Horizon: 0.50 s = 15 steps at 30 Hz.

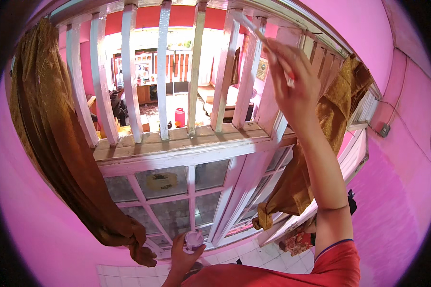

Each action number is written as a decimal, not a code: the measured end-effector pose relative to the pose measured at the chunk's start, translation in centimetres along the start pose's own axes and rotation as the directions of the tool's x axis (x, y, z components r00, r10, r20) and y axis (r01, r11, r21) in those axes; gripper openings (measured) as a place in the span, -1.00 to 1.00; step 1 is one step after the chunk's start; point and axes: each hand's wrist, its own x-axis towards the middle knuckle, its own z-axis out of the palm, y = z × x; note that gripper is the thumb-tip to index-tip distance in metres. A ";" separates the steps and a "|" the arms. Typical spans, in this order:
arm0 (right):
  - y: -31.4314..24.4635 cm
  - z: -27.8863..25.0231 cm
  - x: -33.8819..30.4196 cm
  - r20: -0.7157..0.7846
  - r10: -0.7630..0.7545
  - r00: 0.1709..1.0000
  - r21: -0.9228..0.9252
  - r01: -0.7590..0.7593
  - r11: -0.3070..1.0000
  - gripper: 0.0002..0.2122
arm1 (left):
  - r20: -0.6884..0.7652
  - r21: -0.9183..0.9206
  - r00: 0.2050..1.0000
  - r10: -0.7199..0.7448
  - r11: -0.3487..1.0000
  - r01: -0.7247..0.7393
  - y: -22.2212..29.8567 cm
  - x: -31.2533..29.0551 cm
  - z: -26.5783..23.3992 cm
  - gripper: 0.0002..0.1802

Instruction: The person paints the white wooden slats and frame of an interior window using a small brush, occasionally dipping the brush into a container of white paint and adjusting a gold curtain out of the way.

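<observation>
My right hand [297, 79] is raised at the upper right, its fingers closed around a slim paintbrush [252, 27]. The brush's pale tip reaches the top of a slat [226, 67] near the upper rail. Low in the middle, my left hand [179, 260] grips a small round cup [194, 240] with whitish paint in it. Several upright wooden slats [163, 71] stand in the opening above the door, some glossy white and others duller and browner. Beneath them runs a wooden ledge [177, 143].
A brown curtain [52, 119] hangs knotted at the left, and a golden-brown curtain [337, 100] hangs beside my right arm. Below the ledge is a paned glass door [172, 215]. Pink walls [388, 201] flank it. Through the slats a red container [179, 117] shows in a bright room.
</observation>
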 end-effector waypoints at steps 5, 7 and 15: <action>2.2 2.3 -1.2 -0.060 0.235 0.970 0.347 -0.201 0.916 -0.79 | 0.003 0.043 0.998 0.056 0.998 -0.056 0.7 0.1 0.1 -0.26; -0.2 2.2 -2.1 0.022 0.434 0.901 0.542 -0.376 0.752 -0.80 | -0.028 0.031 0.999 0.038 0.999 -0.037 0.7 -0.2 -0.2 -0.26; 4.2 2.1 1.3 0.049 0.636 0.771 0.778 -0.428 0.460 -0.67 | -0.014 0.035 1.000 0.018 0.999 -0.017 -0.3 -0.3 -0.1 -0.27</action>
